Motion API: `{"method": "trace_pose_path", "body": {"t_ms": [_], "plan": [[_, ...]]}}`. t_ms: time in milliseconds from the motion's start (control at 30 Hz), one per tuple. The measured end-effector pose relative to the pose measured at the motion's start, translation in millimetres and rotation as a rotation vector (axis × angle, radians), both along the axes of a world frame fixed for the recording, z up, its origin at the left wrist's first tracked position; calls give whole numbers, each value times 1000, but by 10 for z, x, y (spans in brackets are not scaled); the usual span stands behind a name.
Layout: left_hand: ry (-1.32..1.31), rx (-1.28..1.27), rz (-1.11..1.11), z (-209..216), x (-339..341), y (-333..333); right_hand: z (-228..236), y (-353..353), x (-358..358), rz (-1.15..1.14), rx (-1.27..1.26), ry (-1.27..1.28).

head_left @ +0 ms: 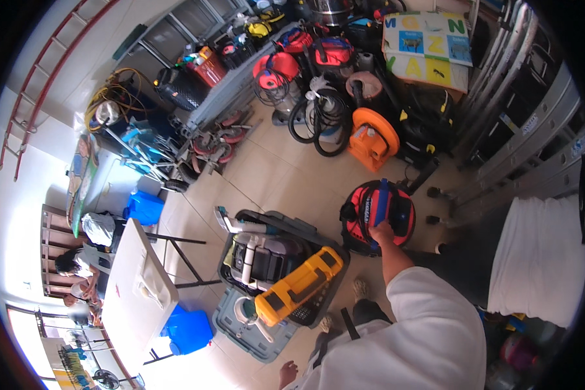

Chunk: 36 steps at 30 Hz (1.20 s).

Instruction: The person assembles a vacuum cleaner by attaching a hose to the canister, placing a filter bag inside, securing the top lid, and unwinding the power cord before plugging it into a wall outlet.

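Observation:
My right hand [382, 232] is closed on the top handle of a red and black canister vacuum cleaner [353, 226], which stands on the tiled floor. A blue strip runs across the top of it. Low in the view hangs my left hand [288, 373], with nothing in it and its fingers loosely apart. Between the hands is a dark grey crate [335, 281] with a long yellow and black case [299, 284] lying across it. A grey and black machine [266, 257] with pale tube parts sits beside that case. Under a white-green piece lies a grey plastic panel [224, 312].
Another person in a white shirt [539, 260] stands close on my right, near leaning ladders [533, 156]. Ahead are an orange floor blower [374, 140], a coiled black hose [318, 120] and several vacuums. A white folding table [136, 286] and blue bins [187, 330] stand left.

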<state>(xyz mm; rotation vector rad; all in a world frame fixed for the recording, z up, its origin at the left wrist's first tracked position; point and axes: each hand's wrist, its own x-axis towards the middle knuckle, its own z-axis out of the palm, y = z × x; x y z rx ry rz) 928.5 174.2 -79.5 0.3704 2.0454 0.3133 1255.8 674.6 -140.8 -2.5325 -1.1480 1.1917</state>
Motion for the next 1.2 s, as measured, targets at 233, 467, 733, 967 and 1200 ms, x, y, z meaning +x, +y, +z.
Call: {"method": "trace_pose_path", "body": {"t_ms": [233,467,733,967,1200], "plan": [[-94,238,41,-202,-145,-405,73,-449,-262,3,14,21],[-296,182,184,-189,-464,-576,-209,-538,-92,93,55,-40],[-143,116,274,-116,-1468,-1053,-11,-570,-194,-14,25,-45],[-92,-13,434,32,-1345,-1042,-39,-555,-270,11,16,-43],[-91,176,232,-6,-741,-585,-362,-455,-254,-92,79,66]]}}
